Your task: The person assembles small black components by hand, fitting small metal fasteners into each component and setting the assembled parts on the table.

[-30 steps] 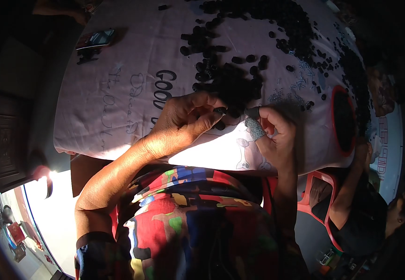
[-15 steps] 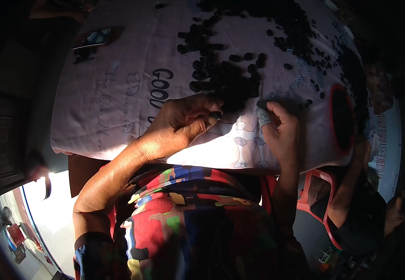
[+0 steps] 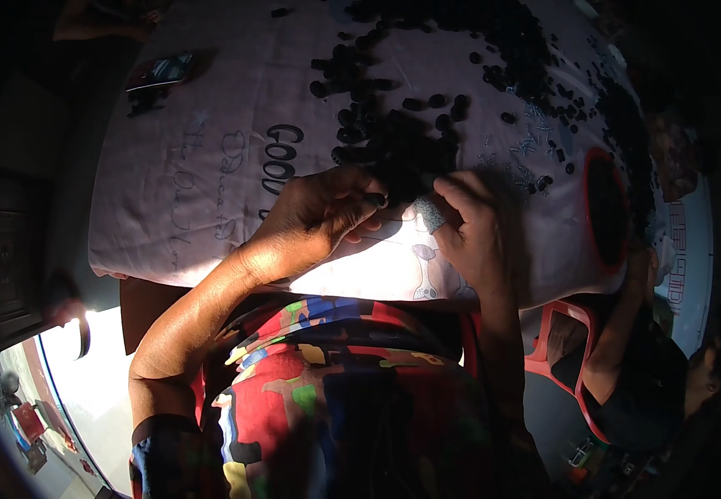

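My left hand (image 3: 315, 220) is closed in a pinch on a small black round part (image 3: 375, 200), over the near edge of the table. To its right my right hand (image 3: 469, 220) is also closed, with a grey speckled wrapping (image 3: 429, 214) around the thumb. What its fingertips hold, if anything, is too dark to make out. The hands are close together but apart. Just beyond them lies a dark pile of black round parts (image 3: 402, 145), partly in shadow. Small clear pieces (image 3: 531, 137) are scattered to the right of the pile.
A pale printed cloth (image 3: 169, 183) covers the table. A phone (image 3: 159, 72) lies at the far left. More black parts (image 3: 502, 41) spread across the back. A red-rimmed container (image 3: 589, 216) stands at right, near a person in dark clothes (image 3: 639, 382). Another person's arm (image 3: 103, 25) shows at upper left.
My right hand has moved left, toward my left hand. My left hand has shifted slightly left and keeps its pinch on the black part.
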Demonstrator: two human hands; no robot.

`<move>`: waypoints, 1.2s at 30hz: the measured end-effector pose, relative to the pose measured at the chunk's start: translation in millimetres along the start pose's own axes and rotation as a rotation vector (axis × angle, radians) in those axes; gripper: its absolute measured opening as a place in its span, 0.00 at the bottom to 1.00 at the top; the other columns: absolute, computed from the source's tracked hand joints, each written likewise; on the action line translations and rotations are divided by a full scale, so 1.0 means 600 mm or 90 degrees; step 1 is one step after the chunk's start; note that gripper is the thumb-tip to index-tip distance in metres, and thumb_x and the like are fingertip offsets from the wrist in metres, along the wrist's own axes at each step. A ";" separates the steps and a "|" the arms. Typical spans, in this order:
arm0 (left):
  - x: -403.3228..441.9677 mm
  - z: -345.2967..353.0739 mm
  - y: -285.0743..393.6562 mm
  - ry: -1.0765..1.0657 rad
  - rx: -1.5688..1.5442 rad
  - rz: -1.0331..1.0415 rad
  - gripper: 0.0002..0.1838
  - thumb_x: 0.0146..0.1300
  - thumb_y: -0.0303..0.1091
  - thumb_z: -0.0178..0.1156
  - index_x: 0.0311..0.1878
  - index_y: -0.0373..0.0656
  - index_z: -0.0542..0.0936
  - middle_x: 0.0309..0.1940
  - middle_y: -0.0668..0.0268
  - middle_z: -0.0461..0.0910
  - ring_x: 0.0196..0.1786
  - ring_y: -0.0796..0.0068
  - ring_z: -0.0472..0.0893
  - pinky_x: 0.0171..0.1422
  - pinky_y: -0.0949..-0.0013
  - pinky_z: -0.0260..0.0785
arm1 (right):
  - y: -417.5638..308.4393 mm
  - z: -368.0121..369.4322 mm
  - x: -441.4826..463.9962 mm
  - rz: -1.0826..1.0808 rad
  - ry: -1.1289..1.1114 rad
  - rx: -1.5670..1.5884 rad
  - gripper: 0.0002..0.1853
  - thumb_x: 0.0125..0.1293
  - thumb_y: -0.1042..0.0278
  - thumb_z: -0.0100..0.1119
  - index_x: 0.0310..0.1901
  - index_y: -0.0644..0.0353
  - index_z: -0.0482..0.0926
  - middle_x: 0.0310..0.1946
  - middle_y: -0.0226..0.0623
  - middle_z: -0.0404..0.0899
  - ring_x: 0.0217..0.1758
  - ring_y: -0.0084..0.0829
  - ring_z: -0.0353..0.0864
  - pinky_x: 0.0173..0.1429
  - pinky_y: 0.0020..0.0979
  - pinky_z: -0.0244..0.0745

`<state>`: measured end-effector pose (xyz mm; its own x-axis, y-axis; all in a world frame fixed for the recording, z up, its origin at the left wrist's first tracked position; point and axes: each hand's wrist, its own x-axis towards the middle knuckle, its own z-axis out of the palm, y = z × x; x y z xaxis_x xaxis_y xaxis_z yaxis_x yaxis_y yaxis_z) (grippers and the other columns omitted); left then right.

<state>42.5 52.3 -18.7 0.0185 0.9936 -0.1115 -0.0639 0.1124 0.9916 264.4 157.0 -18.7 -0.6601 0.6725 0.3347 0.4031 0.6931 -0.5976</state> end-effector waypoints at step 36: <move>0.002 0.008 -0.015 -0.046 0.171 0.174 0.10 0.71 0.35 0.64 0.49 0.40 0.83 0.36 0.57 0.85 0.38 0.65 0.87 0.43 0.67 0.76 | -0.034 0.002 -0.010 0.054 -0.106 0.429 0.12 0.60 0.84 0.65 0.45 0.62 0.79 0.34 0.25 0.75 0.33 0.12 0.70 0.33 0.19 0.63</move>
<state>47.7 52.2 -27.7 0.1079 0.9821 0.1544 0.1873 -0.1726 0.9670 259.3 138.3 -9.4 -0.7537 0.6311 0.1834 0.0120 0.2922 -0.9563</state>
